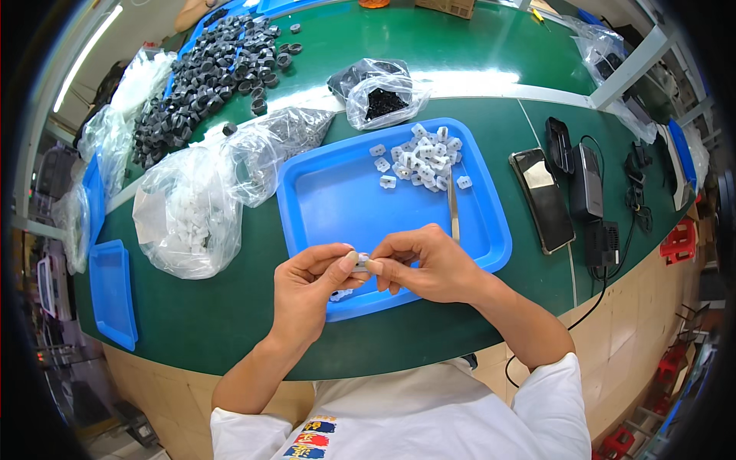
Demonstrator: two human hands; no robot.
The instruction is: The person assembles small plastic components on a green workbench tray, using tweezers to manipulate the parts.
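My left hand (305, 290) and my right hand (431, 264) meet above the near side of a blue tray (353, 207). Both pinch one small white plastic part (361, 263) between thumb and fingertips; the fingers cover most of it. Several similar white plastic pieces (428, 157) lie heaped at the tray's far right. A few more (341, 294) show beside my left fingers, partly hidden. A slim metal tool (453, 205), perhaps tweezers, lies in the tray just beyond my right hand.
Left of the tray sit a clear bag of white parts (188, 222) and a smaller blue tray (113, 295). Dark round caps (222, 73) pile up at the far left. Behind stands a bag of black bits (386, 100). A phone (543, 201) and a corded grey device (586, 182) lie right.
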